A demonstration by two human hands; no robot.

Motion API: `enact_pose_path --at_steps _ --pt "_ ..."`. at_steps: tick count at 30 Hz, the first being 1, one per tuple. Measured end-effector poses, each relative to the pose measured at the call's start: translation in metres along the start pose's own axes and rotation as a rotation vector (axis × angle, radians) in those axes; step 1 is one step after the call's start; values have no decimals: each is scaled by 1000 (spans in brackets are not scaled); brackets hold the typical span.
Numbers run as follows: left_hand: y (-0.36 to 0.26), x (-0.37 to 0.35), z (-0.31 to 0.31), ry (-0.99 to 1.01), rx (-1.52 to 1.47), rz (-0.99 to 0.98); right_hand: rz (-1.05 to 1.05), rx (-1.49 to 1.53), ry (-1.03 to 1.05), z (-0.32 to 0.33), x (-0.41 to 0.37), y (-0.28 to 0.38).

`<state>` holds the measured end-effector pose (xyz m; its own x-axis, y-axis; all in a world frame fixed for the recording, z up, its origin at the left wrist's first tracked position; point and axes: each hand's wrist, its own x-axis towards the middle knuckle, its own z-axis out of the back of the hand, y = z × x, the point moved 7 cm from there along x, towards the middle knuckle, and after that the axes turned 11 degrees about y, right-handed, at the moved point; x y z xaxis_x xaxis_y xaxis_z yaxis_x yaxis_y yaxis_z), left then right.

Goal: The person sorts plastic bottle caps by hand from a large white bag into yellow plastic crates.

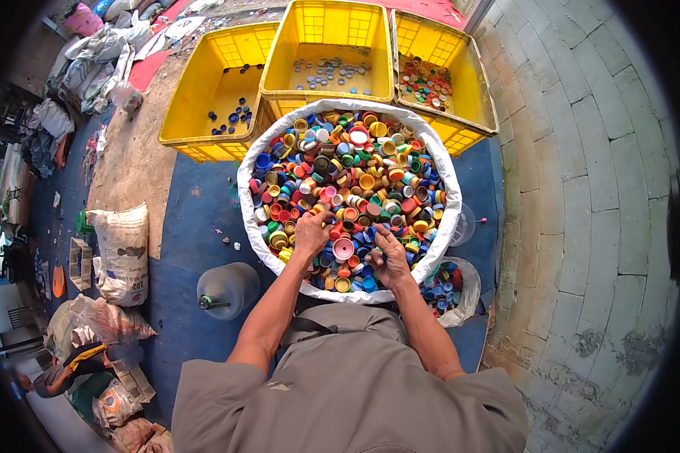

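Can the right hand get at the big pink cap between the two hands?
Probably yes. The pink cap lies uncovered on top of the other caps, close beside the right hand; the left hand does not cover it.

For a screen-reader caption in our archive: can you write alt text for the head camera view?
The person's left hand and right hand reach into a white sack heaped with mixed coloured bottle caps. Behind it stand three yellow crates holding a few caps each; a clear bag of blue caps sits beside the sack.
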<state>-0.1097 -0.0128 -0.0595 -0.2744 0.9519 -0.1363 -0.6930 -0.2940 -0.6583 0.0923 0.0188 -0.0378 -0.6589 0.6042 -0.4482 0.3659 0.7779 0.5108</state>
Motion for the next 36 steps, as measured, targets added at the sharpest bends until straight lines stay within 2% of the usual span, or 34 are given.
enact_pose_path --at_steps 5,7,11,14,15,16,20,21,22,23,25,26,27,28,29,30,31,32,33,35,36 --pt "3 -8 8 -115 -192 42 -26 25 39 -5 2 -5" --pt "10 -14 16 -220 -602 151 -42 62 68 -12 5 -7" --pt "31 -21 21 -276 -1498 310 -89 44 61 -25 19 -13" --pt "46 -25 31 -213 -1819 301 -93 1 38 -37 36 -27" --pt "45 -25 39 -251 -1915 291 -111 26 24 -42 42 -32" --pt "50 -23 45 -273 -1969 298 -157 61 99 -55 50 -37" --pt "81 -8 74 -374 -2079 303 -172 171 10 -72 98 -66" --pt "92 -1 80 -431 -2122 319 -170 174 68 -93 111 -65" --pt "100 8 92 -367 -2114 289 -140 142 92 -104 129 -69" --pt "109 19 103 -388 -2148 283 -108 111 116 -115 148 -72" --pt "131 50 129 -332 -2208 226 -117 180 154 -166 178 -64" --pt "143 67 146 -313 -2262 165 -137 202 285 -179 208 -67" --pt "153 86 164 -294 -2315 101 -140 198 265 -208 223 -59" --pt "141 98 198 -306 -2298 -1 -99 206 301 -227 252 -55" --pt "126 106 234 -317 -2279 -100 -91 187 430 -253 276 -47" --pt "134 120 253 -318 -2263 -88 -71 226 508 -276 296 -39" --pt "143 129 268 -317 -2248 -71 -48 239 462 -303 295 -25" --pt "144 131 282 -350 -2214 -79 -66 278 516 -314 309 -21" --pt "140 128 293 -381 -2180 -84 -15 213 431 -318 308 -13" --pt "144 116 296 -417 -2100 -57 12 232 531 -312 308 -4" --pt "155 108 288 -404 -2031 -43 38 234 466 -304 294 2"
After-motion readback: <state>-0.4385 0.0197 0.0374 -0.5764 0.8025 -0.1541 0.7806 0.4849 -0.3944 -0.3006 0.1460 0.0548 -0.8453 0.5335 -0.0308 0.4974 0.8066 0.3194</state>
